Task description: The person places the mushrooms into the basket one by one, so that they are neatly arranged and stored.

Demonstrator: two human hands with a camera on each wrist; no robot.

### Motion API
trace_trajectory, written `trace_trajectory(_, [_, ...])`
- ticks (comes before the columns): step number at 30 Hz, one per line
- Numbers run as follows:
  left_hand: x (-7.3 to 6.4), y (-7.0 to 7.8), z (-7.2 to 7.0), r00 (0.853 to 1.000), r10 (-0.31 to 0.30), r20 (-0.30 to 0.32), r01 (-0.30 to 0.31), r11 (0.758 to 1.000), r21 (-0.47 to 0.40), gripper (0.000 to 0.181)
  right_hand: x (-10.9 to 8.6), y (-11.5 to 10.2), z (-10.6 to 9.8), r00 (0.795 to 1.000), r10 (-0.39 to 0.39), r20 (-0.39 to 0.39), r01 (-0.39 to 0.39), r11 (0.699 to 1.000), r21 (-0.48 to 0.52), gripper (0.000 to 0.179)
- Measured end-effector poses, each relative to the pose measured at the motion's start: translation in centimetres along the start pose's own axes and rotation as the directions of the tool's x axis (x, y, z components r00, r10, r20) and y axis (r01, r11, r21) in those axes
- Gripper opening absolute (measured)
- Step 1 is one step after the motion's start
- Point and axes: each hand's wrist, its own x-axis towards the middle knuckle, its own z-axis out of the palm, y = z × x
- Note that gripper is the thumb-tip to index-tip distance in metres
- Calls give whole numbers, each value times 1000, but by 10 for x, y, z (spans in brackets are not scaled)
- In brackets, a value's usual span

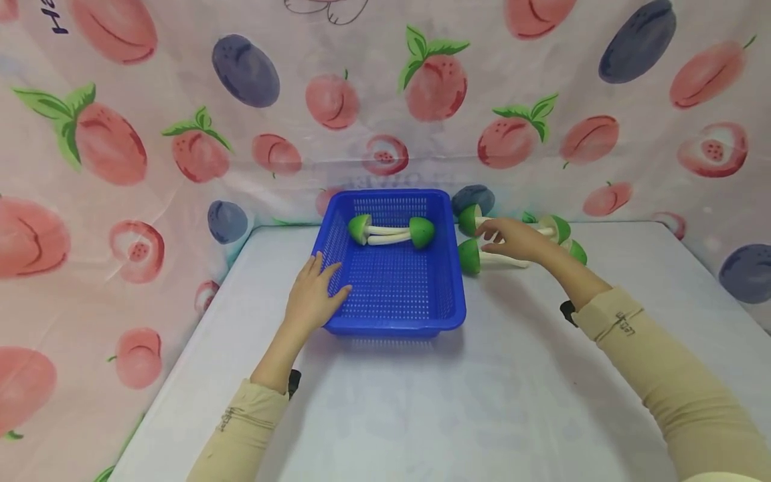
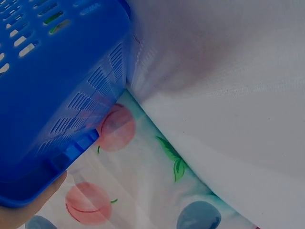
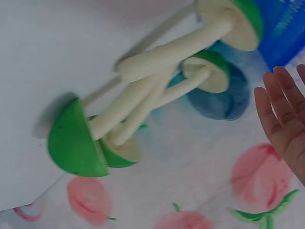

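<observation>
A blue plastic basket (image 1: 391, 326) with perforated walls stands on the table. Two model mushrooms (image 1: 422, 232) with green caps and white stems lie near its far end, caps pointing opposite ways. My left hand (image 1: 310, 294) rests on the basket's left rim with its fingers spread; in the left wrist view a finger (image 2: 50, 193) shows at the rim's edge. To the right of the basket, several more green-capped mushrooms (image 1: 470, 257) lie with stems crossing. Over them hovers my right hand (image 1: 512, 239); its palm (image 3: 290, 129) is bare in the right wrist view, fingers extended.
A white-covered table (image 1: 391, 415) extends toward me and to both sides. Behind it hangs a fruit-printed cloth (image 1: 385, 80), meeting the table's back edge just beyond the basket and the loose mushrooms.
</observation>
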Motion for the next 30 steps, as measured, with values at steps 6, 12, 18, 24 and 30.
trace_trajectory(6, [1, -1, -1, 1000, 4, -3, -4, 1000, 9, 58, -2, 27, 9, 999, 38, 13, -38, 999, -2, 28])
trace_trajectory(12, [2, 0, 0, 1000, -9, 17, 9, 1000, 7, 58, -2, 49, 23, 999, 9, 30, -10, 999, 52, 34])
trace_trajectory(18, [1, 0, 0, 1000, -8, 8, 8, 1000, -2, 58, 1, 65, 34, 999, 0, 33, 0, 1000, 19, 40])
trace_trajectory(24, [-2, -1, -1, 1000, -22, 22, 22, 1000, -8, 60, 5, 70, 42, 997, 26, 66, -24, 999, -29, 35])
trace_trajectory(30, [0, -1, 0, 1000, -16, 8, 16, 1000, -12, 59, 9, 72, 44, 997, 51, 59, -49, 998, -26, 22])
